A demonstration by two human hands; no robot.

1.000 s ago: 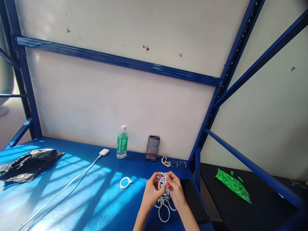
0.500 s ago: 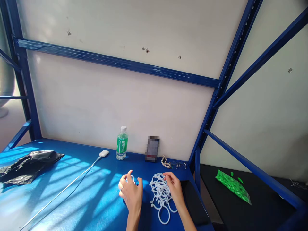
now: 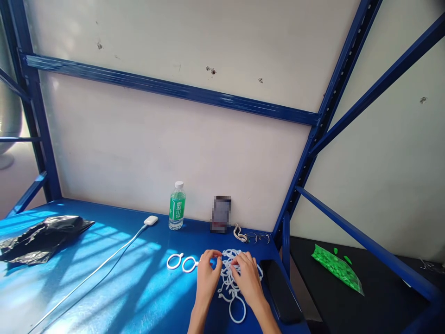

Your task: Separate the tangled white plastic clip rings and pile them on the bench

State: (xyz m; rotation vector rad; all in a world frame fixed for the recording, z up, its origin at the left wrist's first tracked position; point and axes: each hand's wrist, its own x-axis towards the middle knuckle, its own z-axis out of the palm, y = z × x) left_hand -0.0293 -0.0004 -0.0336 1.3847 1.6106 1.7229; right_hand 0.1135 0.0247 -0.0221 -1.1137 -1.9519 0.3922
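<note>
A tangled pile of white plastic rings with small eyelets (image 3: 228,279) lies on the blue table. My right hand (image 3: 248,279) is over the pile's right side, its curled fingers and thumb gripping among the rings. Just left of the pile, my left hand (image 3: 208,274) is half curled, with a gap between thumb and forefinger and nothing visible in it. Apart from the pile, one white ring (image 3: 183,265) lies beside my left hand, its eyelet towards the fingers. Another white ring (image 3: 168,265) is flat further left. One large ring (image 3: 230,315) sticks out at the pile's near end.
A black phone (image 3: 282,292) lies right of the pile. Behind stand a water bottle (image 3: 177,211) and a blurred upright device (image 3: 221,214), with glasses (image 3: 257,238) alongside. A white cable (image 3: 100,268) and a black plastic bag (image 3: 48,236) lie left. Blue frame posts (image 3: 285,246) edge the table; a green-filled bag (image 3: 337,270) is beyond.
My left hand has moved right to the pile, uncovering two separate rings on the table. My right hand has moved lower over the pile, uncovering more of the phone.
</note>
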